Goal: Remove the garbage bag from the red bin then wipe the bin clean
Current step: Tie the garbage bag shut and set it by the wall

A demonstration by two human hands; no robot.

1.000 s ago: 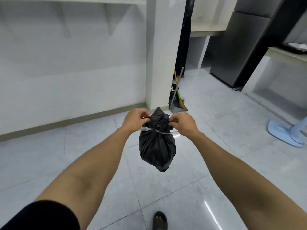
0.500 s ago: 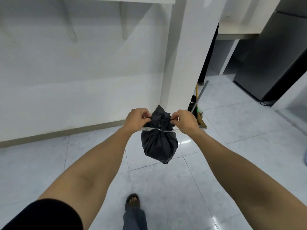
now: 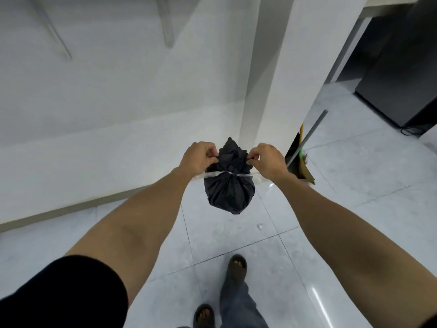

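Note:
A small black garbage bag point(image 3: 229, 192), bunched at the top and bound with a clear strip around its neck, hangs in the air in front of me above the tiled floor. My left hand point(image 3: 198, 159) pinches the bag's gathered top on its left side. My right hand point(image 3: 267, 160) pinches the top on the right side. Both arms are stretched forward. The red bin is not in view.
A white pillar point(image 3: 279, 86) stands just behind the bag, with a broom and dustpan point(image 3: 302, 157) leaning at its right. A dark fridge point(image 3: 402, 79) is at the far right. A white wall with a baseboard point(image 3: 71, 209) runs on the left. My sandalled feet point(image 3: 236, 268) are below.
I have walked forward toward the pillar, which is now closer; the fan has left the view. Both hands keep their hold on the bag's top.

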